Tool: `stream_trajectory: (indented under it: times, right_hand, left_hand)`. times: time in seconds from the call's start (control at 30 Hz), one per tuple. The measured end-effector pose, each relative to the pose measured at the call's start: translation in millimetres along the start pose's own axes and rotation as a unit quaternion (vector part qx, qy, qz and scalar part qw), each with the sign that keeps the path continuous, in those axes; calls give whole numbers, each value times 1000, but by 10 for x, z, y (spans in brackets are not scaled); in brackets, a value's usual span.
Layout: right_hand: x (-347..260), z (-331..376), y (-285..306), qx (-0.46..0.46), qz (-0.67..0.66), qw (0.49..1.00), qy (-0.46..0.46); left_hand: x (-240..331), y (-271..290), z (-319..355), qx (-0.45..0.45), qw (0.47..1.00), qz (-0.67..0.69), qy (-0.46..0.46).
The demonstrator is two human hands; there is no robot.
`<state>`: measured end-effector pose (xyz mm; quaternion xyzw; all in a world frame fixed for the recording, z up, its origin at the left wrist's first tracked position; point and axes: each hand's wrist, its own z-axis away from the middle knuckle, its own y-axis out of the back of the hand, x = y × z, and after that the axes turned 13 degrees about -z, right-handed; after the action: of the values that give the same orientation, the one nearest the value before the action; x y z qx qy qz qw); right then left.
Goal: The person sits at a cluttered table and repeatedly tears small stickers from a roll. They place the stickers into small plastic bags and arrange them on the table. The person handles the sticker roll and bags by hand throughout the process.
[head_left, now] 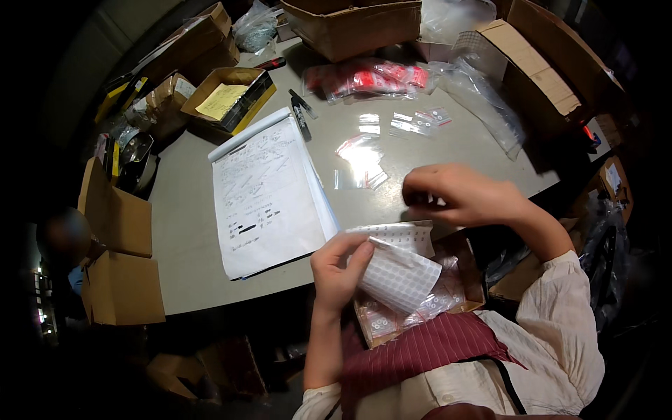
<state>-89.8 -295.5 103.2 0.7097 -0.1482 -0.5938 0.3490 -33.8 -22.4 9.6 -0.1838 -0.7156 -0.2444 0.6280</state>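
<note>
My left hand (339, 264) pinches a curled sheet of small round stickers (400, 280) between thumb and fingers. Its upper part bends back and shows rows of small dark print. To the right, just above the table, is my right hand (465, 196) with its fingers curled together; whatever they hold, if anything, is too small to make out. Under the sheet, an open cardboard box (477, 280) at my lap contains clear bags (448, 288) of small white rings. Small zip bags (360, 154) lie in the glare beyond my hands, and more little bags (420, 122) with white rings lie farther back.
A notepad (262, 189) with handwriting lies left of my hands, black markers (301, 115) beside it. Red-and-clear packets (371, 78) lie at the back below a large carton (353, 31). A yellow-and-black box (231, 101) stands back left. Open cartons (122, 287) flank the table.
</note>
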Motion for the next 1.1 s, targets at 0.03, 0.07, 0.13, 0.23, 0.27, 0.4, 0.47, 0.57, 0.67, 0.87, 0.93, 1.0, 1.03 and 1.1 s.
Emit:
stream_trajectory:
  times: [0.03, 0.07, 0.13, 0.23, 0.27, 0.4, 0.47, 0.57, 0.67, 0.87, 0.93, 1.0, 1.03, 1.1]
  right_hand:
    - [-72, -68, -100, 0, -1, 1000, 14]
    - [-137, -129, -201, 2, -2, 1000, 27]
    - [-199, -208, -324, -7, 30, 998, 55]
    - [-152, -306, -413, -26, 54, 998, 34]
    - [-161, -306, -414, -28, 63, 997, 20]
    - [-154, -245, -531, 28, 131, 987, 85]
    - [-147, -229, -591, 54, 174, 974, 136]
    - [-135, -183, -620, 44, 222, 955, 192]
    - [-47, -148, -607, 11, 199, 950, 240]
    - [160, -301, -71, 43, -50, 994, 85]
    - [514, -475, 205, 125, -195, 968, -96]
    - [945, -632, 512, 146, -181, 963, -135]
    - [1140, -672, 608, 156, -153, 964, -155]
    - [1220, -759, 686, 120, -116, 969, -182]
  left_hand:
    - [-4, 7, 5, -5, 1000, -26, 5]
    - [18, -2, 1, -6, 1000, -27, 10]
    - [9, -7, -12, -4, 999, -49, -13]
    - [36, -16, -28, 6, 994, -94, -48]
    - [46, -17, -36, 4, 993, -109, -55]
    - [60, -27, -63, 11, 992, -115, -59]
    - [44, -30, -69, 11, 994, -99, -44]
    - [21, -10, -74, -1, 997, -76, -16]
    - [24, 18, -79, -23, 997, -73, -3]
    - [25, 18, -69, -7, 999, -14, 41]
    - [28, 16, -65, -7, 999, -16, 39]
    - [47, 16, -76, -6, 999, -25, 36]
    - [33, 16, -88, -6, 999, -29, 34]
    - [14, 31, -86, 0, 999, -36, 31]
